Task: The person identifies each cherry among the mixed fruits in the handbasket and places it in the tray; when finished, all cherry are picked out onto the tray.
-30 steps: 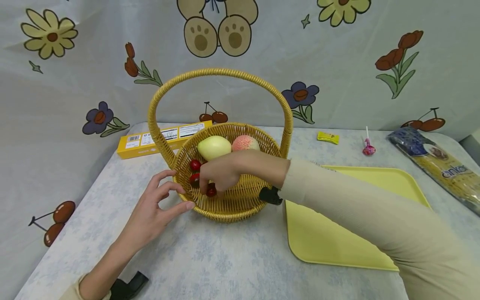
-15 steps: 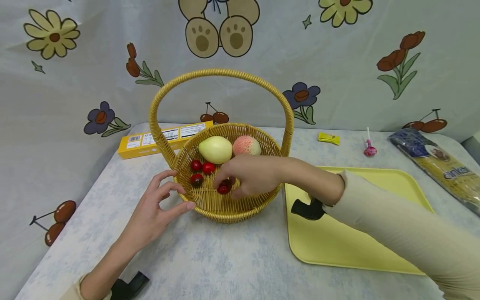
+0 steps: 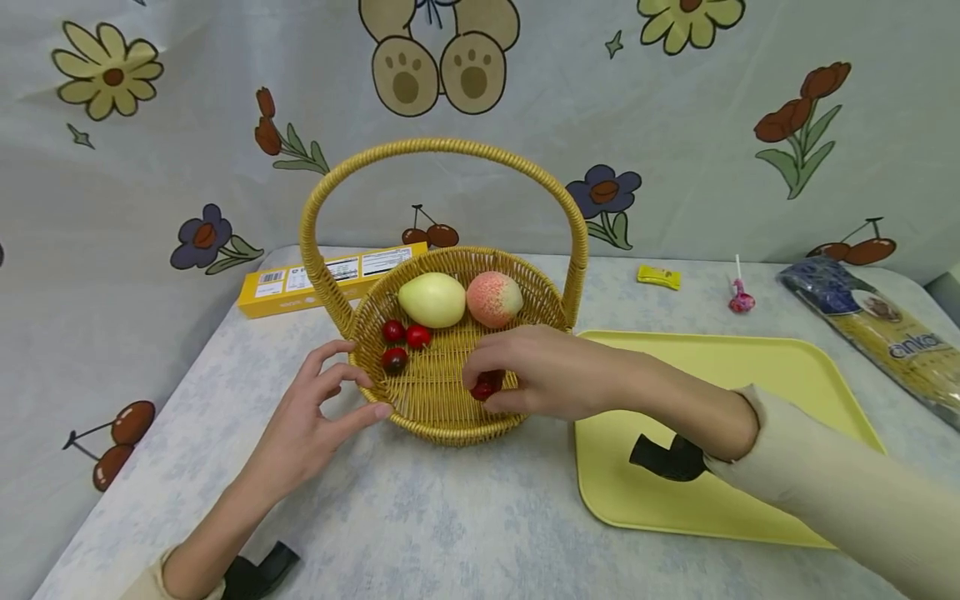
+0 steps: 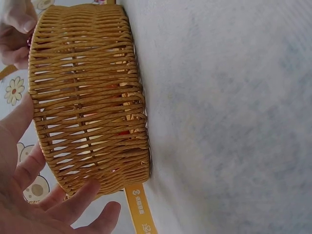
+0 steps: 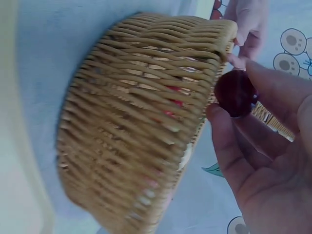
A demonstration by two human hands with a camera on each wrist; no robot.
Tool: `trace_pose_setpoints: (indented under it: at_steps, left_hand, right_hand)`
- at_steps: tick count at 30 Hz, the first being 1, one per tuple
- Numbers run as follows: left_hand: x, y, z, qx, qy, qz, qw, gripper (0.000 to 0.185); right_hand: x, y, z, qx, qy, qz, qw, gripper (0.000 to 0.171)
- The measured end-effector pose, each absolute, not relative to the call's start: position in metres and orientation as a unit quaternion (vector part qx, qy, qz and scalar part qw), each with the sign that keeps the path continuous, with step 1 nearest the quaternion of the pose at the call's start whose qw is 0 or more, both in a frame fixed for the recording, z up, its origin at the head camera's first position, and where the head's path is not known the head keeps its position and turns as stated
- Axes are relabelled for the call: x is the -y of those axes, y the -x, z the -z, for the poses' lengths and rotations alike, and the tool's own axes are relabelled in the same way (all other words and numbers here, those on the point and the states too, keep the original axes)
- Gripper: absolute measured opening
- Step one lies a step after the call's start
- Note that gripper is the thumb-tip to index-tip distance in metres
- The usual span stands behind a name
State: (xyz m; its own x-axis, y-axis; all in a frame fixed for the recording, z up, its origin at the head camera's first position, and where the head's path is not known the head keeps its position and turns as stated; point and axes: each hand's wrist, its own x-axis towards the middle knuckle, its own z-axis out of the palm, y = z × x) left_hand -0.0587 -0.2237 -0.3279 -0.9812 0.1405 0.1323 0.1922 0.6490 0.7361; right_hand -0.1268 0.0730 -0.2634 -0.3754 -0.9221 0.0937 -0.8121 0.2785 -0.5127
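My right hand [image 3: 551, 371] pinches a dark red cherry [image 5: 236, 93] between thumb and fingers. It is over the right front part of a woven yellow basket [image 3: 450, 435], just above the rim in the right wrist view. Inside the basket, three other cherries [image 3: 393, 360] lie at the left, with a pale yellow-green pear-like fruit [image 3: 432, 300] and a pink peach [image 3: 494, 299] at the back. My left hand [image 3: 311, 421] rests its thumb and fingertips on the basket's left rim, its fingers spread and lightly bent.
A yellow tray [image 3: 720, 508] lies at the right, under my right forearm. Behind it are a yellow wrapped candy [image 3: 659, 277], a lollipop [image 3: 741, 298] and a pasta bag [image 3: 885, 321]. A yellow box [image 3: 300, 288] lies behind the basket's left side; the tall handle [image 3: 442, 145] arches above.
My right hand has drawn back rightward across the basket with the cherry, uncovering the three cherries at the left and more of the peach. My left hand has stayed on the rim.
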Motion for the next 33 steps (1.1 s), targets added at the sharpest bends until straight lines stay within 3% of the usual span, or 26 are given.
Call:
trace_pose_setpoints:
  at_steps: [5,12,27,33]
  left_hand:
    - [0.224,0.058,0.328,0.91,0.091,0.404,0.029,0.024]
    - [0.224,0.058,0.328,0.909,0.086,0.407,0.023,0.026]
    - [0.224,0.059,0.328,0.909,0.084,0.407,0.024,0.026]
    - [0.224,0.06,0.329,0.908,0.086,0.409,0.024,0.026]
  right_hand:
    - [-0.089,0.122,0.267,-0.803,0.529,0.255,0.095,0.013]
    - [-0.123,0.112,0.266,-0.841,0.48,0.24,0.071,0.032]
    - [-0.207,0.09,0.278,-0.919,0.301,0.25,0.047,0.034]
    - [-0.237,0.093,0.296,-0.947,0.266,0.18,-0.001,0.042]
